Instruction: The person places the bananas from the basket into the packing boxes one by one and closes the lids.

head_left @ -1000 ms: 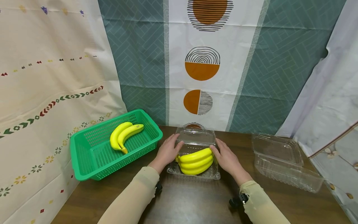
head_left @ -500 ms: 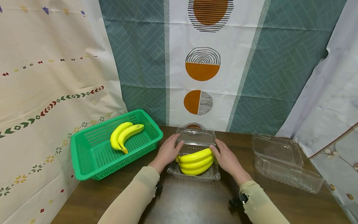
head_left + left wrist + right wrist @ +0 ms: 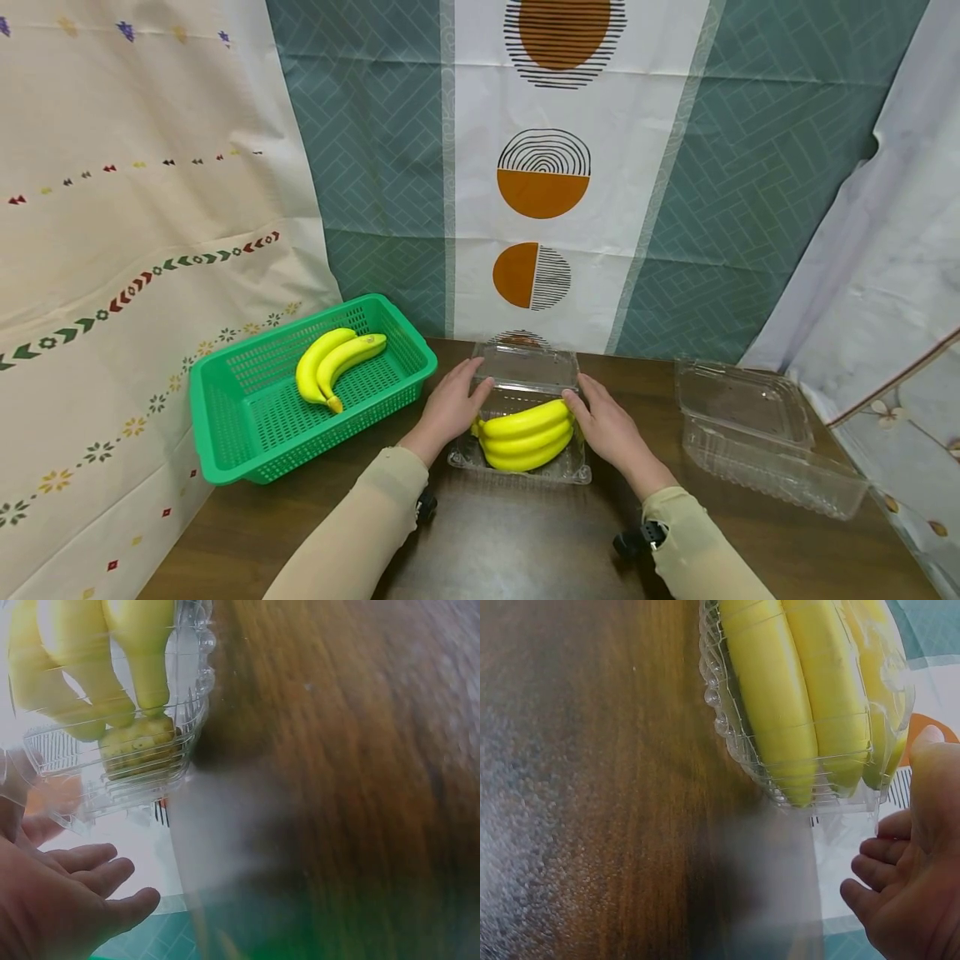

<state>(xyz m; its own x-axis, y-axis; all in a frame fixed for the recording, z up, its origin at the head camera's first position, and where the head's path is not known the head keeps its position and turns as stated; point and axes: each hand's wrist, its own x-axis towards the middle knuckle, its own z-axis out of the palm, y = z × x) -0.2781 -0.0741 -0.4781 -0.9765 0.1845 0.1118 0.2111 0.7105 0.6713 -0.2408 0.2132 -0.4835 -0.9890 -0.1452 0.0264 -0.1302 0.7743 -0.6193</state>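
Observation:
A bunch of yellow bananas [image 3: 525, 437] lies in a clear plastic clamshell container [image 3: 517, 477], whose lid [image 3: 527, 367] is raised at the back. My left hand [image 3: 448, 406] is at the container's left side, thumb close by the stem end of the bunch. On the other side, my right hand [image 3: 611, 418] has its thumb at the bananas' tip end. The left wrist view shows the fingers [image 3: 101, 874] extended beside the container wall, with the stem [image 3: 142, 746] visible through the plastic. In the right wrist view the fingers [image 3: 877, 870] are loosely spread near the container's end.
A green perforated basket [image 3: 225, 467] stands on the left, holding two more bananas [image 3: 333, 362]. Another clear clamshell container [image 3: 772, 462] lies with its lid up on the right of the brown table [image 3: 487, 550]. Patterned cloths [image 3: 540, 275] hang behind and at both sides.

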